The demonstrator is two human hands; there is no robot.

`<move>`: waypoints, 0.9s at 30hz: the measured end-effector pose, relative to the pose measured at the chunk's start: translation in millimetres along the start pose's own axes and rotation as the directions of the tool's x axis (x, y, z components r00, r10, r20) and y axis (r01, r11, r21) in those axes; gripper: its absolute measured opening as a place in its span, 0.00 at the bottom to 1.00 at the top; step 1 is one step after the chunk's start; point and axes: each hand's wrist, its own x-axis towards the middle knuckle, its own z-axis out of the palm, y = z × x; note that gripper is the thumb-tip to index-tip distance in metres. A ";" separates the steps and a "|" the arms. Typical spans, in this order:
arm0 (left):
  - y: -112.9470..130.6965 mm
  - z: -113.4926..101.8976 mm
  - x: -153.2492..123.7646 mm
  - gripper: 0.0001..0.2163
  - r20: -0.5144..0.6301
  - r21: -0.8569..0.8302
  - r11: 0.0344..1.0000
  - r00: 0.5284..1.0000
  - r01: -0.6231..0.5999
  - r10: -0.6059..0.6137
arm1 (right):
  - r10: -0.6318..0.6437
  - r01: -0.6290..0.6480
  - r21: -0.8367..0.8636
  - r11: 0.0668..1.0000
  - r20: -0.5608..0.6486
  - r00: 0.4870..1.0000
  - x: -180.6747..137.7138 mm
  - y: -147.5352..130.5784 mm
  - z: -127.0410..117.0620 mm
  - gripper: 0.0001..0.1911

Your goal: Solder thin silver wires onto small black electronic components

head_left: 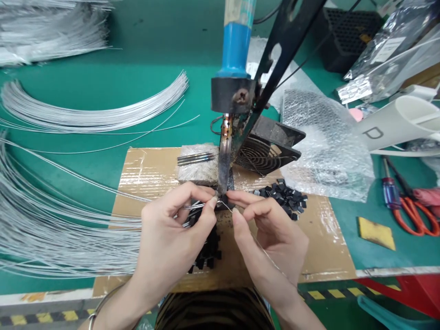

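My left hand (175,229) pinches the ends of thin grey wires (127,193) between thumb and forefinger, right beside the soldering iron's tip. A blue-handled soldering iron (236,50) points straight down, clamped in a black metal arm (275,59). Closed around a thin strand of solder wire (266,254), my right hand (275,233) brings its end close to the tip. The strand trails down across the palm. Whether the solder touches the iron is too small to tell. Small black connectors (208,259) lie partly under my left hand, with wires attached.
More black connectors (282,197) are piled on the cardboard (323,243). Behind them stand a black fan (266,149) and a whitish block (197,169) holding metal rods. Wire bundles (103,112) lie at left. Bubble wrap (323,142), a yellow sponge (376,233) and orange-handled scissors (414,217) are at right.
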 end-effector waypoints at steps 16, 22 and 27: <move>-3.1 0.0 1.9 0.04 0.005 0.024 1.000 1.000 0.016 -0.016 | -0.020 0.020 -0.022 1.000 0.005 1.000 0.3 0.3 -0.5 0.10; -1.7 -1.5 0.0 0.05 0.013 0.047 0.999 1.000 -0.019 0.018 | -0.038 0.038 -0.016 0.999 0.001 0.999 -1.9 4.8 0.7 0.10; -3.4 -1.5 1.2 0.05 0.007 0.055 0.998 0.999 -0.037 0.037 | -0.090 0.089 -0.012 0.996 -0.009 0.996 -3.5 9.1 1.0 0.11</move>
